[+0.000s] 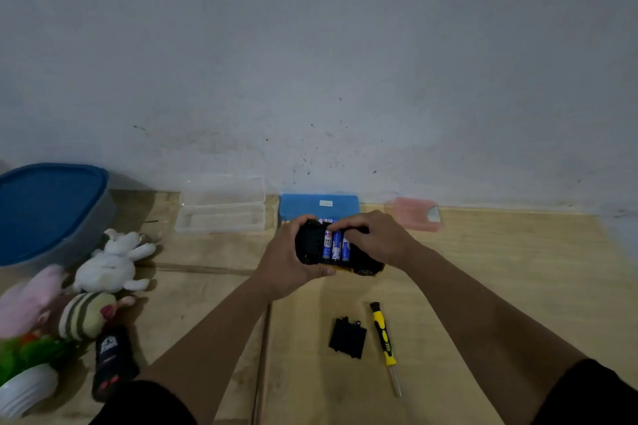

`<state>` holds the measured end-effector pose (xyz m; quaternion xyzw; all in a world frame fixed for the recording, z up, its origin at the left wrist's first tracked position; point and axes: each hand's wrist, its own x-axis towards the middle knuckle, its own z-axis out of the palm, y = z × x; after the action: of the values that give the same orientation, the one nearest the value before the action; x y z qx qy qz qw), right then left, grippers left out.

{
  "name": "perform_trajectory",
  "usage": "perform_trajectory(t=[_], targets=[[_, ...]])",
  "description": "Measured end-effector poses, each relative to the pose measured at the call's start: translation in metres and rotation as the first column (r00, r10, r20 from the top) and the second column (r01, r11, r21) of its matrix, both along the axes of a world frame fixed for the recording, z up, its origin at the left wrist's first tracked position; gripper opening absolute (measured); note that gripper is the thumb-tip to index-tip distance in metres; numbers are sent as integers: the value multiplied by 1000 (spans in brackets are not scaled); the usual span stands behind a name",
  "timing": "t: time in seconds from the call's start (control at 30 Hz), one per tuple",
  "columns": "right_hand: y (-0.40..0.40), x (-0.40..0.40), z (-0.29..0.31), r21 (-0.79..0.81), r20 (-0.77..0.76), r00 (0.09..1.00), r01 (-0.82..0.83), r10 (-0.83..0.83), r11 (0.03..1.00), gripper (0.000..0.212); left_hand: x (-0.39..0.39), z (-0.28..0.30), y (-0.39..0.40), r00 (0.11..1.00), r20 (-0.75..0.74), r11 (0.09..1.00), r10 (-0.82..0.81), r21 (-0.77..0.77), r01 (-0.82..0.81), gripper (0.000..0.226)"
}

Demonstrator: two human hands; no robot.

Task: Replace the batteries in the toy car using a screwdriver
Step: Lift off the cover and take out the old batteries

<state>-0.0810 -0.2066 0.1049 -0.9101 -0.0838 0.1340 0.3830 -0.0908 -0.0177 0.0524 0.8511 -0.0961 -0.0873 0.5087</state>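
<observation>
- Right now your left hand (pixel 286 262) grips the upturned toy car (pixel 336 252) by its black end, fingers curled over the top and thumb underneath, so the car is off the floor (pixel 483 286) between your two hands.
- Your right hand (pixel 378 238) lies over the other end of the car, fingertips pressing down on the blue batteries (pixel 335 245) in the open bay; three cells show side by side, and the one nearest your right hand is partly hidden under your fingers.
- You cannot read the polarity marks from here, so a cell seated the wrong way round is the first risk; check each against the bay before closing.
- Press unevenly and a cell may spring out of its contacts and roll off across the floor.
- The black battery cover (pixel 347 337) lies on the floor below your hands, nearer your body, with the yellow screwdriver (pixel 385 342) just beside it on your right-hand side. Neither is being touched.
- You see no screw anywhere; it is too small to tell. If it sits loose near the cover, a sweep of your forearm could knock it away.
- The blue case (pixel 319 205) sits just beyond your hands against the wall, touching nothing you hold.
- Tip the car too far toward you and the unsecured cells could slide out.
</observation>
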Motion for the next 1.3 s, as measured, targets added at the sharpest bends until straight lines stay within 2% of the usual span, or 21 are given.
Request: perform_trajectory(t=[0.1,0.23,0.4,0.53,0.6,0.67,0.77,0.97,1.07,1.1,1.13,1.2,1.3], targets=[[7,4,-1,-55,61,997,-34,37,998,33,-1,-2,-5,997,67,997,45,55,-49,87],[20,8,-2,-108,89,995,-37,46,993,35,-4,1,-3,990,88,992,113,49,-118,88],[40,9,-4,-165,59,998,-6,16,986,32,-4,5,8,988,88,988,129,69,-135,89],[54,12,-4,-152,-15,999,47,-50,987,21,-4,9,17,992,62,993,105,47,-108,89],[56,12,-3,-87,-56,994,85,-90,993,13,-4,9,22,996,54,996,76,31,-78,89],[57,9,-1,45,-55,994,93,-90,995,5,-2,9,30,997,33,998,67,15,-68,89],[59,1,1,186,48,997,56,-66,981,11,4,7,39,997,-7,997,77,-16,-77,90],[72,-1,7,325,157,966,145,-204,934,11,15,7,43,999,-40,997,14,-75,-17,94],[70,6,17,452,-5,927,336,-375,826,14,18,9,47,999,-44,996,17,-89,-20,98],[68,8,19,432,-49,919,373,-392,821,20,20,10,48,999,-35,995,19,-92,-22,97],[66,10,20,355,-53,922,376,-383,856,24,20,11,49,1000,-20,995,17,-94,-19,95],[65,12,19,156,7,943,328,-333,932,28,21,13,50,1000,16,996,12,-83,-10,90],[67,9,14,111,-12,926,376,-377,920,30,21,14,53,997,77,999,-14,-50,18,90]])
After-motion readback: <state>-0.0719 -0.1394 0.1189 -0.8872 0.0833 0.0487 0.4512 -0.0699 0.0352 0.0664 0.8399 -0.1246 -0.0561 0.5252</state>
